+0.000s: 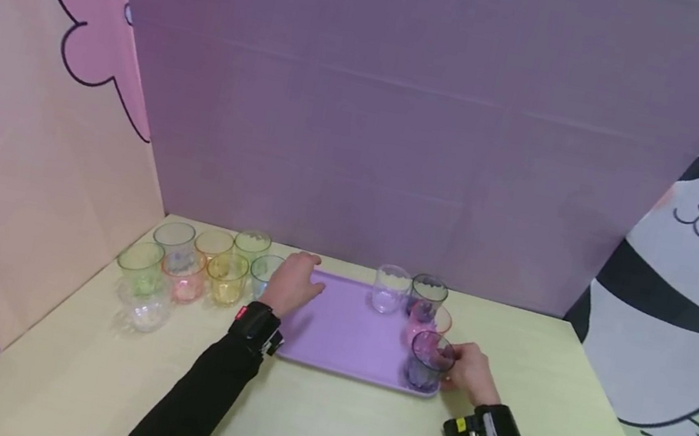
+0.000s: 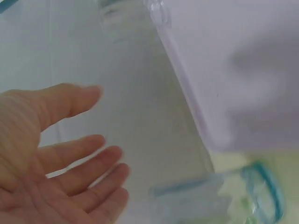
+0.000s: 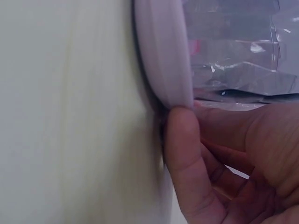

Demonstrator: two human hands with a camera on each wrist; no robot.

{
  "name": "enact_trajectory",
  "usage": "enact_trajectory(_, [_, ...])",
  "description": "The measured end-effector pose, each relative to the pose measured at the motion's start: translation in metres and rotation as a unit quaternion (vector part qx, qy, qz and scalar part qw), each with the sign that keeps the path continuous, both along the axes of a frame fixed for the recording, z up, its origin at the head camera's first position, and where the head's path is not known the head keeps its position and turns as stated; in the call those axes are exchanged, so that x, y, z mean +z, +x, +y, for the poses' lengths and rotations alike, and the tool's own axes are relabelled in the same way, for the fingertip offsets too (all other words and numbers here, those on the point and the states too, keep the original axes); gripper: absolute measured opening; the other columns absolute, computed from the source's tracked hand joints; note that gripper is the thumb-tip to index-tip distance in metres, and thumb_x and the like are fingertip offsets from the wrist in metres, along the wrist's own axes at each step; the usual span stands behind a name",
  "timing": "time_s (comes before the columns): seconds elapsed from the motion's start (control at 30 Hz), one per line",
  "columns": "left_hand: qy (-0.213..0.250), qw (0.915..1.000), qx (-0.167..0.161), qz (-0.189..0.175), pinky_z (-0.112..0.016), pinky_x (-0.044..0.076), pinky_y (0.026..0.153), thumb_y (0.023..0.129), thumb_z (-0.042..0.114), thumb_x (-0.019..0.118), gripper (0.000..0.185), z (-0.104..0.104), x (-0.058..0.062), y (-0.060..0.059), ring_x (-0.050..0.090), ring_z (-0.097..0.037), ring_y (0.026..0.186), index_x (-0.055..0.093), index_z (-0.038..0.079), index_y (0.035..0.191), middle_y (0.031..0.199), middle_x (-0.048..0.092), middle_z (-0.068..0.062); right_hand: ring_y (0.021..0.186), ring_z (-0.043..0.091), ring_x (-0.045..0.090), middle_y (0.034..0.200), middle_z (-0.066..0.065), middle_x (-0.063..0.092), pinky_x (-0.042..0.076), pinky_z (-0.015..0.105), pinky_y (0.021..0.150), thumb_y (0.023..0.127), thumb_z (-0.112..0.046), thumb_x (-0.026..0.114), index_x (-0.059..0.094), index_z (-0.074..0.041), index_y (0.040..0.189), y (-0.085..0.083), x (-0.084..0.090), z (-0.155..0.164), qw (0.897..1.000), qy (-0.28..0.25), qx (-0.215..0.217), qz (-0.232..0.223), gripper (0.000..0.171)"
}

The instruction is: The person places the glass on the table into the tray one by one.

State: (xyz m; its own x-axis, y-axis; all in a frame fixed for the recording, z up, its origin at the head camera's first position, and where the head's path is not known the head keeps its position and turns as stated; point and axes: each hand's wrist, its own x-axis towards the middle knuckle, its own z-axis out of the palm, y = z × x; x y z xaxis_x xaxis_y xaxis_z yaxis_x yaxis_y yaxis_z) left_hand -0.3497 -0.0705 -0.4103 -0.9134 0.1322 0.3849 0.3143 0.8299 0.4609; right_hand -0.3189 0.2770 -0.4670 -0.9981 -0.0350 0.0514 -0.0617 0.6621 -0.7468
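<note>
A light purple tray lies on the table with a clear glass, a dark grey glass, a pink glass and a second dark glass along its right part. My right hand is at the tray's right edge, beside the front dark glass. In the right wrist view, thumb and finger pinch the tray's rim right below that glass. Over the tray's left edge hovers my left hand, holding nothing, its fingers loosely extended and thumb apart. A blue-rimmed glass stands beside it.
Left of the tray several coloured glasses stand close together, among them a yellow one, an orange-red one, a green one and a clear one. A purple backdrop closes off the table's rear edge.
</note>
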Motion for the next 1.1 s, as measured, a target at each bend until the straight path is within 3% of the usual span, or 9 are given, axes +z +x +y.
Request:
enact_trajectory(0.17, [-0.037,0.9990,0.025,0.005,-0.042,0.044,0.088,0.066,0.017,0.075,0.053,-0.018,0.002,0.004,0.054,-0.035,0.101,0.058,-0.007,0.110,0.107,0.059,-0.021,0.054,0.019,0.061,0.080,0.013,0.066,0.053,0.029,0.047,0.075,0.003,0.064,0.056,-0.001,0.061,0.000,-0.001,0.001,1.000,-0.005,-0.003,0.000,0.017])
enact_trajectory(0.3, [-0.057,0.9972,0.049,-0.004,-0.044,0.046,0.082,0.061,0.015,0.078,0.046,-0.030,0.002,0.006,0.054,-0.037,0.094,0.058,-0.006,0.096,0.100,0.058,-0.022,0.054,0.020,0.062,0.083,0.015,0.066,0.053,0.030,0.048,0.075,0.004,0.062,0.056,0.000,0.062,0.000,0.000,0.002,1.000,-0.013,-0.002,-0.002,0.015])
enact_trajectory(0.53, [-0.064,0.9961,0.059,-0.013,-0.046,0.044,0.084,0.060,0.013,0.079,0.054,-0.043,0.003,0.008,0.052,-0.040,0.095,0.055,-0.009,0.103,0.100,0.056,-0.025,0.056,0.019,0.062,0.087,0.015,0.067,0.053,0.029,0.048,0.075,0.004,0.064,0.057,0.001,0.063,0.002,0.000,0.001,1.000,-0.007,-0.009,-0.001,0.013])
enact_trajectory(1.1, [-0.091,0.9918,0.088,-0.014,-0.048,0.044,0.081,0.058,0.015,0.080,0.050,-0.055,-0.009,0.002,0.055,-0.040,0.087,0.056,-0.009,0.095,0.091,0.058,-0.024,0.057,0.019,0.061,0.078,0.011,0.063,0.053,0.030,0.049,0.077,0.005,0.061,0.056,0.001,0.063,0.001,0.000,-0.002,1.000,-0.016,-0.006,-0.010,0.015])
